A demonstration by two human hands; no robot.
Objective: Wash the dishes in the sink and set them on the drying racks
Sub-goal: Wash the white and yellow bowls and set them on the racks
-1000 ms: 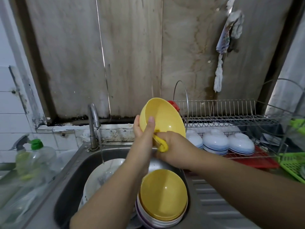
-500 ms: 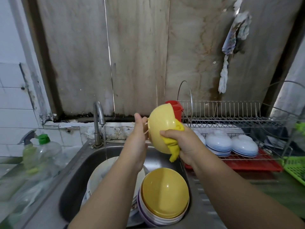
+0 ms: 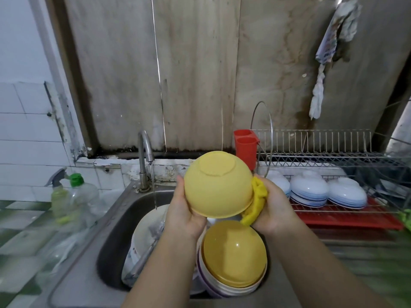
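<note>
A yellow bowl [image 3: 219, 185] is held bottom-up over the steel sink [image 3: 115, 221]. My left hand [image 3: 184, 212] grips its left rim. My right hand [image 3: 274, 207] presses a yellow cloth [image 3: 255, 202] against the bowl's right side. Below, a stack of bowls [image 3: 233, 261] with a yellow one on top stands in the sink, beside a white plate [image 3: 146, 236]. A wire drying rack [image 3: 322, 156] on the right holds upturned white-and-blue bowls [image 3: 309, 190] on its lower tier.
The tap [image 3: 144, 152] runs a thin stream into the sink. A red cup holder [image 3: 245, 147] hangs on the rack's left end. A green-capped soap bottle [image 3: 82, 196] and a spray bottle [image 3: 56, 192] stand left of the sink. A rag [image 3: 329, 52] hangs on the wall.
The bowl has been turned from facing me to bottom-up. My right hand with the cloth has slid from the inside around to the bowl's right outer side.
</note>
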